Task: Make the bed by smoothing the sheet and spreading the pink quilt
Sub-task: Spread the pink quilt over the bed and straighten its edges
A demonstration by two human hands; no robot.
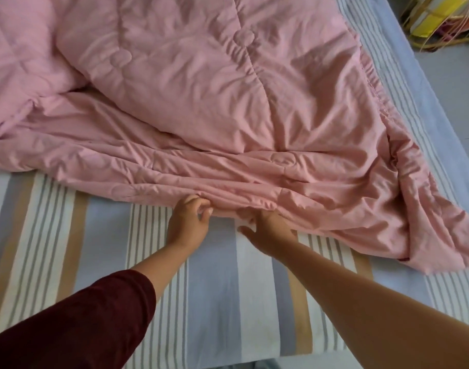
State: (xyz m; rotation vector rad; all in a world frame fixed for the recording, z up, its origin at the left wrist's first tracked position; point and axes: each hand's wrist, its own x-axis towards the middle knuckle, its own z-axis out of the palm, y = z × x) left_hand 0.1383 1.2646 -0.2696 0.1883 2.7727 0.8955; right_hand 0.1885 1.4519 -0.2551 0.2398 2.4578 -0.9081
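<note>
The step in hand was the spreading of the pink quilt (201, 102), which lay bunched and folded over itself across the far part of the bed, one corner trailing toward the bed's right edge, while the striped sheet (214, 288) on the near side of the quilt lay flat and looked already smoothed. Both hands were at the quilt's near hem, close together. The left hand (186, 225), its arm in a dark red sleeve (76, 323), had its fingers curled and appeared to pinch a fold of that hem against the thumb. The right hand (268, 231) had its thumb spread on the sheet and its fingers pushed in under the hem, so whether they had closed on the cloth could not be told. The next move probably called for a firm hold with both hands, then drawing the hem toward the near end of the bed with the hands moving apart, so that the doubled layers open out. Beyond the quilt's far right corner, off the bed, stood a woven basket (425, 33) holding yellow and other coloured items too unclear to name.
</note>
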